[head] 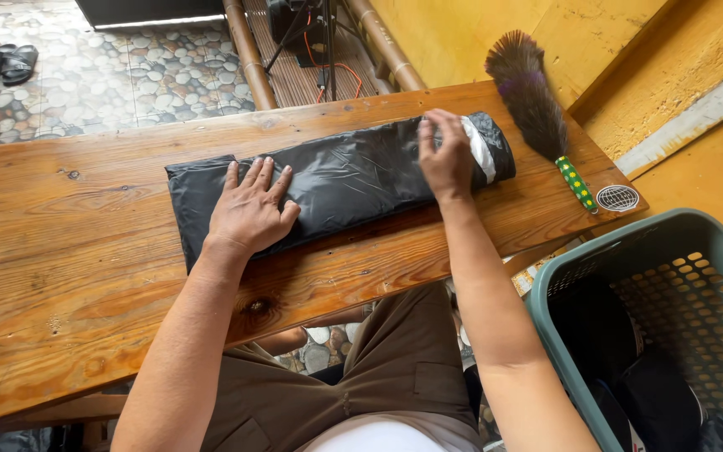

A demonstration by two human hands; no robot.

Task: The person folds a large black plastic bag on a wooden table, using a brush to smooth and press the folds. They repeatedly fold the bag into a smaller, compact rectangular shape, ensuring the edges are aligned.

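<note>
Left hand (250, 207) presses flat, fingers spread, on the folded black plastic bag (336, 176) while right hand (447, 155), at three o'clock, pinches its rolled end; keep it taut.

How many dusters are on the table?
1: the feather duster lies at the table's far right end, beside the black garment. A reddish tuft at the frame's right edge might be another.

home patio, pebble-tiled floor (127, 75), sandals (10, 60), laundry basket (562, 285)

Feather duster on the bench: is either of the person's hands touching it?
No: the feather duster lies untouched, while both hands rest on the black garment.
</note>
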